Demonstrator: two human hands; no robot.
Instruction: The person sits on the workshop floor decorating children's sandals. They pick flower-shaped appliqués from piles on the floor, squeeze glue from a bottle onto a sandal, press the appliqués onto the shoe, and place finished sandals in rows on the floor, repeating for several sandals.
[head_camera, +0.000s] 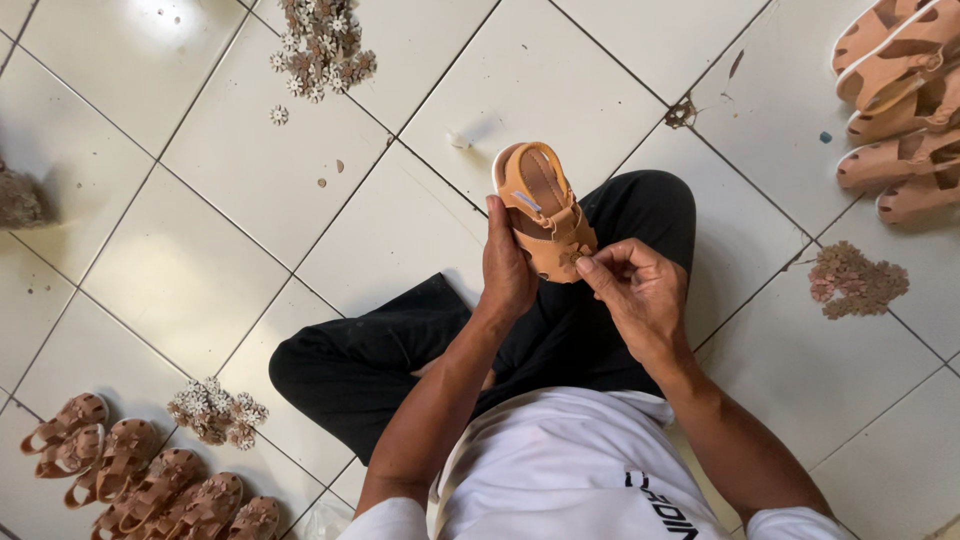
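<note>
We sit cross-legged on a white tiled floor (200, 270), black trousers (400, 350) and white shirt (560, 470) filling the lower middle of the view. Above our knees we hold up a small tan sandal (541, 205), its heel end pointing away from us and its toe end towards us.

Our left hand (507, 270) is wrapped around the left side of the sandal, thumb lying up along its edge, so that grip is closed firmly on the shoe. Our right hand (630, 285) sits just to the right of the sandal's toe end, thumb and forefinger pinched together and touching the front strap; we cannot tell whether anything small lies between those fingertips.

Taking the sandal as our landmark: far above and to its left lies a heap of small flower-shaped trims (322, 45), with one stray flower (279, 115) just below that heap. A small white bit (459, 140) lies on the floor just up and left of the sandal. Well to its right sits a pile of brownish trim pieces (855, 280), and further up on that side, at the frame's edge, a stack of pinkish-tan sandals (900, 110). Down and far to the left of the sandal is another cluster of pale flowers (215, 410), and beside it a row of finished brown sandals (150, 485).
</note>
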